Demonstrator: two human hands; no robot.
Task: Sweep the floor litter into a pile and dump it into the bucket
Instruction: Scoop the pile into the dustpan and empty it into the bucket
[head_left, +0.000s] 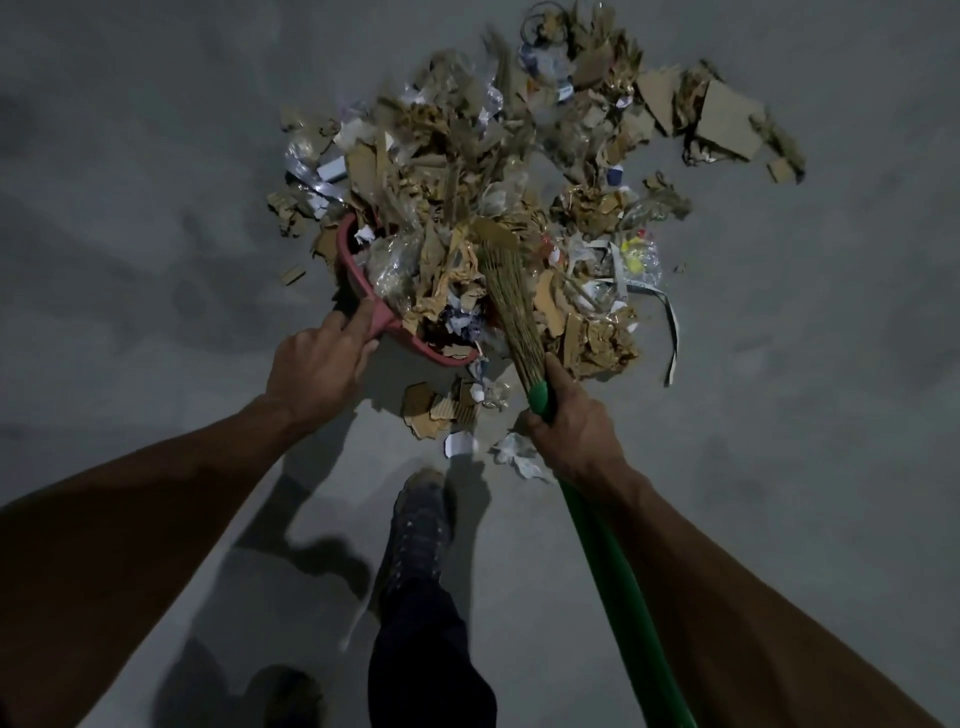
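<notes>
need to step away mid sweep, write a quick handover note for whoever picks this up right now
Left hand: grips the handle of the pink dustpan, which sits at the near left edge of the litter pile and is already loaded with scraps.
Right hand: grips the green handle of the broom; its bristles lie in the pile beside the dustpan.
Done: litter is mostly gathered into one pile.
Left: loose cardboard scraps near the shoe, most of the pile still on the floor, nothing dumped that I can see. Bucket not in view.
</notes>
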